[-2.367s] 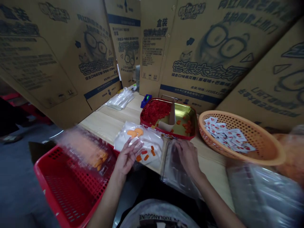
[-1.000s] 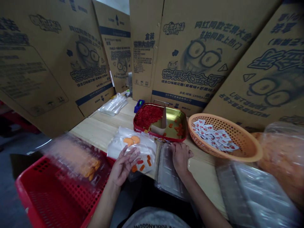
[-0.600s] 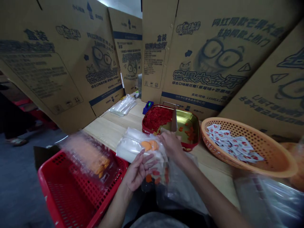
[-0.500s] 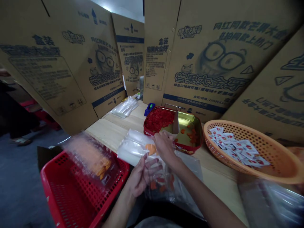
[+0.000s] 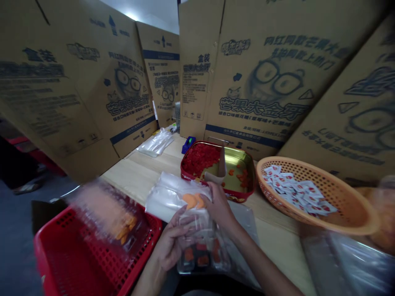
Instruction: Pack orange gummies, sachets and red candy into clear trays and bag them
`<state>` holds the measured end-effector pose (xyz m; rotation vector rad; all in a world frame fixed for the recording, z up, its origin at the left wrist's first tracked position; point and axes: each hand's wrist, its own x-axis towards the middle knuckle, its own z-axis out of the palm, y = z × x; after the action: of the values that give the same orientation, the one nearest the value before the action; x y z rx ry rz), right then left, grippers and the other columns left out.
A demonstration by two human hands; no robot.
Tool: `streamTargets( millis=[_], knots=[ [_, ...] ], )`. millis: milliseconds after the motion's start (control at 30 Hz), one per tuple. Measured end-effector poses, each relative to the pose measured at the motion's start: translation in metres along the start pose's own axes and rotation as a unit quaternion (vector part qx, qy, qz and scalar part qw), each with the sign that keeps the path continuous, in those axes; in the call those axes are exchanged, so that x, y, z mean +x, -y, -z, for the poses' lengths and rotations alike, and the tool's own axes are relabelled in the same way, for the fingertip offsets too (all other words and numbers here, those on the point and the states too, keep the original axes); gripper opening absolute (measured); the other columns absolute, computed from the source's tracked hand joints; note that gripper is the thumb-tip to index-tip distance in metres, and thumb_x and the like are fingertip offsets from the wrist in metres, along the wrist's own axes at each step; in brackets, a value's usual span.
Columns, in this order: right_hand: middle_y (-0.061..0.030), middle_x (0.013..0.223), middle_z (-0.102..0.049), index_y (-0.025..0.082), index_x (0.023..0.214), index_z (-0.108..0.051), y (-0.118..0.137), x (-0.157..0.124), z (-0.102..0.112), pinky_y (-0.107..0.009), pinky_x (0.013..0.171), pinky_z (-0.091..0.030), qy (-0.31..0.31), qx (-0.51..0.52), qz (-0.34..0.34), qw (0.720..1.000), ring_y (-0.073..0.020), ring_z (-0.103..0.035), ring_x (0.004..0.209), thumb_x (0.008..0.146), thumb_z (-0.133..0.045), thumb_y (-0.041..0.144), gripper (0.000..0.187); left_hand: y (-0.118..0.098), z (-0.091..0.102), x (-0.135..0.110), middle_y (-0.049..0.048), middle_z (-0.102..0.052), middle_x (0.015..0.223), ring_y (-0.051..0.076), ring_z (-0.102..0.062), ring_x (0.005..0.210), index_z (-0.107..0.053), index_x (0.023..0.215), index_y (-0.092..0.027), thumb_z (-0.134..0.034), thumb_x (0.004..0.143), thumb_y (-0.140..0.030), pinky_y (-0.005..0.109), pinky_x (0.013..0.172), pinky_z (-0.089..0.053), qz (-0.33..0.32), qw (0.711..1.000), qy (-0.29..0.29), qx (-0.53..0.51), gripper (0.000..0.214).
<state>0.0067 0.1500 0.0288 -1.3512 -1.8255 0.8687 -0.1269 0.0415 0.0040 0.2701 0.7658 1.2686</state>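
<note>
Left hand (image 5: pixel 171 246) cups a clear plastic tray (image 5: pixel 203 255) of orange-red pieces, fingers spread; right hand (image 5: pixel 217 205) presses just ahead on a clear plastic bag (image 5: pixel 166 197) over two orange slices (image 5: pixel 191 200); beyond, a tin tray (image 5: pixel 234 144) holds more red pieces; sachets (image 5: pixel 296 189) fill an orange basket (image 5: pixel 317 172) right.

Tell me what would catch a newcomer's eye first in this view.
Large cardboard cartons printed with a bespectacled cartoon face stand along the back of the wooden table. In front of them sit a red-rimmed metal tray of red pieces and, to its right, an orange plastic basket of white sachets. At bottom centre, the left hand and right hand close on a clear plastic bag with a clear tray of orange pieces, beside a red plastic crate.
</note>
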Motion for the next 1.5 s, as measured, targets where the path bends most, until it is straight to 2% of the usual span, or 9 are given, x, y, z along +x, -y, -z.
streamTargets(
  millis=[200, 233, 300, 333, 467, 633, 967, 1300, 1500],
  knots=[
    [-0.0082, 0.086, -0.069, 0.014, 0.090, -0.061, -0.022, -0.051, 0.041, -0.032, 0.067, -0.052, 0.119, 0.501, -0.275, 0.812, -0.0209, -0.065, 0.078, 0.069, -0.070, 0.028, 0.027, -0.010, -0.015, 0.016, 0.0147, -0.058, 0.117, 0.025, -0.062, 0.096, -0.036, 0.130, -0.022, -0.041, 0.088, -0.029, 0.041, 0.076, -0.050, -0.040, 0.952, 0.086, 0.290, 0.043],
    [-0.0065, 0.083, -0.070, 0.015, 0.087, -0.062, -0.025, -0.056, 0.048, -0.029, 0.063, -0.053, 0.090, 0.522, -0.291, 0.797, -0.0191, -0.066, 0.073, 0.065, -0.073, 0.023, 0.026, -0.016, -0.016, 0.028, 0.0156, -0.060, 0.114, 0.024, -0.063, 0.092, -0.037, 0.131, -0.020, -0.030, 0.091, -0.035, 0.040, 0.074, -0.051, -0.084, 0.904, 0.087, 0.411, 0.043],
    [-0.0042, 0.080, -0.071, 0.016, 0.083, -0.064, -0.031, -0.062, 0.064, -0.026, 0.057, -0.054, 0.040, 0.542, -0.307, 0.781, -0.0168, -0.066, 0.067, 0.061, -0.076, 0.017, 0.025, -0.032, -0.010, 0.059, 0.0142, -0.063, 0.108, 0.021, -0.063, 0.090, -0.042, 0.129, -0.018, -0.024, 0.092, -0.035, 0.036, 0.076, -0.050, -0.247, 0.697, 0.027, 0.672, 0.044],
    [-0.0039, 0.080, -0.071, 0.016, 0.082, -0.065, -0.033, -0.064, 0.072, -0.025, 0.056, -0.054, 0.024, 0.549, -0.312, 0.775, -0.0166, -0.066, 0.065, 0.060, -0.076, 0.015, 0.025, -0.042, -0.004, 0.075, 0.0146, -0.061, 0.113, 0.023, -0.059, 0.100, -0.047, 0.125, -0.019, -0.034, 0.090, -0.036, 0.039, 0.085, -0.046, -0.277, 0.649, 0.000, 0.709, 0.041],
    [-0.0046, 0.083, -0.072, 0.017, 0.081, -0.066, -0.041, -0.068, 0.097, -0.026, 0.058, -0.057, -0.017, 0.575, -0.321, 0.752, -0.0184, -0.068, 0.068, 0.059, -0.077, 0.015, 0.025, -0.067, 0.029, 0.126, 0.0134, -0.056, 0.124, 0.028, -0.041, 0.123, -0.061, 0.110, -0.020, -0.053, 0.081, -0.025, 0.048, 0.101, -0.031, -0.302, 0.536, -0.009, 0.788, 0.030],
    [-0.0049, 0.083, -0.072, 0.016, 0.079, -0.067, -0.051, -0.073, 0.110, -0.028, 0.058, -0.058, -0.063, 0.578, -0.319, 0.749, -0.0206, -0.068, 0.070, 0.054, -0.079, 0.014, 0.028, -0.059, 0.056, 0.140, 0.0085, -0.061, 0.119, 0.024, -0.042, 0.124, -0.065, 0.101, -0.021, -0.049, 0.084, -0.022, 0.049, 0.104, -0.027, -0.323, 0.444, 0.016, 0.835, 0.024],
    [-0.0036, 0.083, -0.072, 0.016, 0.079, -0.067, -0.064, -0.080, 0.113, -0.026, 0.059, -0.059, -0.115, 0.593, -0.335, 0.723, -0.0194, -0.068, 0.067, 0.049, -0.080, 0.010, 0.033, -0.066, 0.038, 0.116, 0.0136, -0.051, 0.131, 0.024, -0.042, 0.124, -0.058, 0.080, -0.016, -0.039, 0.087, -0.018, 0.054, 0.108, -0.012, -0.403, 0.359, 0.014, 0.842, 0.020],
    [-0.0039, 0.084, -0.072, 0.016, 0.083, -0.067, -0.058, -0.075, 0.105, -0.023, 0.060, -0.058, -0.105, 0.600, -0.319, 0.726, -0.0180, -0.068, 0.067, 0.056, -0.077, 0.010, 0.030, -0.077, 0.038, 0.115, 0.0120, -0.059, 0.113, 0.022, -0.052, 0.107, -0.047, 0.121, -0.018, -0.051, 0.083, -0.038, 0.047, 0.099, -0.030, -0.388, 0.358, 0.019, 0.849, 0.043],
    [-0.0017, 0.080, -0.072, 0.017, 0.078, -0.067, -0.057, -0.081, 0.110, -0.022, 0.057, -0.058, -0.121, 0.586, -0.324, 0.733, -0.0172, -0.068, 0.064, 0.053, -0.078, 0.012, 0.028, -0.056, 0.056, 0.129, 0.0085, -0.063, 0.097, 0.021, -0.054, 0.094, -0.062, 0.099, -0.020, -0.048, 0.082, -0.046, 0.036, 0.083, -0.039, -0.352, 0.363, 0.076, 0.859, 0.035]
  ],
)
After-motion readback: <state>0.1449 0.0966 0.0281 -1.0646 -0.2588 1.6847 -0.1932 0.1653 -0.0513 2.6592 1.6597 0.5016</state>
